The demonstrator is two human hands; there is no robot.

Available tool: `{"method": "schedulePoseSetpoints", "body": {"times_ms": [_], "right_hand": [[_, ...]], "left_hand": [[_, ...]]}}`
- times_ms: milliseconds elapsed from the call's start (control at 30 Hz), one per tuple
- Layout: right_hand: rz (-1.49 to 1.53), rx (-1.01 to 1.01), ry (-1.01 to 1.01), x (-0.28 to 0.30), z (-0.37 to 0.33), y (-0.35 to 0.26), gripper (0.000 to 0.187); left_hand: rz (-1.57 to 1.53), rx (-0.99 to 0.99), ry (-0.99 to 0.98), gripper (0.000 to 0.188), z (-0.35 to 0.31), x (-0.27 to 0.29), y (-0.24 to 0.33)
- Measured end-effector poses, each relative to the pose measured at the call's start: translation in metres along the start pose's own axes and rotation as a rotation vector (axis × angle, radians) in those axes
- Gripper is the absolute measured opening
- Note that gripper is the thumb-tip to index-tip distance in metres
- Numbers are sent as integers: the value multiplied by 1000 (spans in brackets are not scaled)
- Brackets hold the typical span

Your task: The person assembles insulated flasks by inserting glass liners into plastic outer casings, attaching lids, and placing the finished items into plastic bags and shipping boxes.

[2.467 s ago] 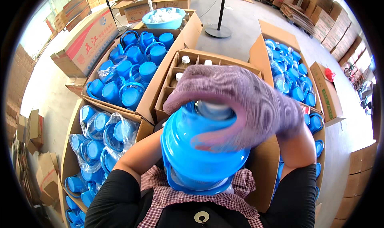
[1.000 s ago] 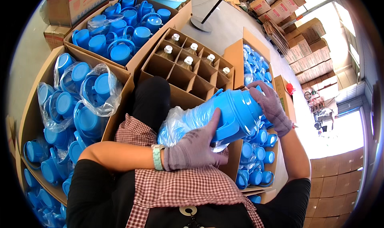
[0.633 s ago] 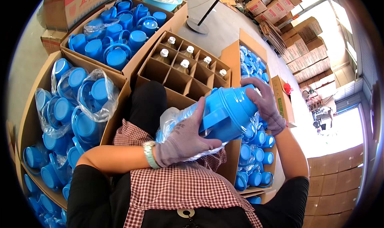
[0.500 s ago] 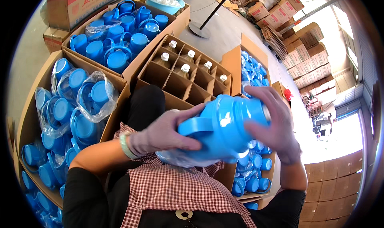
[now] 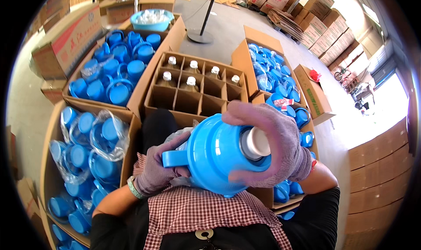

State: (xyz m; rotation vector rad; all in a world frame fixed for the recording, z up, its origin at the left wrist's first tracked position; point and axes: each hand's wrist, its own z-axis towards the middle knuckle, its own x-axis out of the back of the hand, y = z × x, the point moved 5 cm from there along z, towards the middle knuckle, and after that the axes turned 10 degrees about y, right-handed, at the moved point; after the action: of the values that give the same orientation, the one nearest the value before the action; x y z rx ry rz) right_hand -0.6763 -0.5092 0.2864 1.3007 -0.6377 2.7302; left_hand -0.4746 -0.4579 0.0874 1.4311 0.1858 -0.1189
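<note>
Left grip [image 5: 158, 172] holding blue flask [image 5: 206, 153] at handle [image 5: 174, 159]; right grip [image 5: 287, 149] wide, curved around white stopper [image 5: 259, 141]; bottles [image 5: 191, 83] in divided box [image 5: 188, 116] beyond.

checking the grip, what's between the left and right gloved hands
In the head view, a blue jug with a white cap at its mouth lies between the left hand and right hand.

Daylight whites out the opening [image 5: 387, 112] at right as highlights glint on the blue jug [image 5: 206, 158] I hold; frame edges bend into black.
</note>
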Motion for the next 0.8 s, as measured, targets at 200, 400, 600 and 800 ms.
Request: {"method": "schedulePoseSetpoints", "body": {"times_ms": [200, 400, 600, 800], "right_hand": [[284, -397, 879, -5, -113, 82, 59], [514, -450, 903, -113, -192, 109, 22], [-177, 200, 601, -58, -143, 79, 42], [1560, -636, 607, -173, -177, 187, 47]], "left_hand": [[-525, -115, 187, 63, 1, 56, -24], [-929, 19, 303, 69, 20, 65, -40], [-969, 122, 342, 63, 16, 55, -51], [-792, 5, 469, 72, 30, 32, -45]]}}
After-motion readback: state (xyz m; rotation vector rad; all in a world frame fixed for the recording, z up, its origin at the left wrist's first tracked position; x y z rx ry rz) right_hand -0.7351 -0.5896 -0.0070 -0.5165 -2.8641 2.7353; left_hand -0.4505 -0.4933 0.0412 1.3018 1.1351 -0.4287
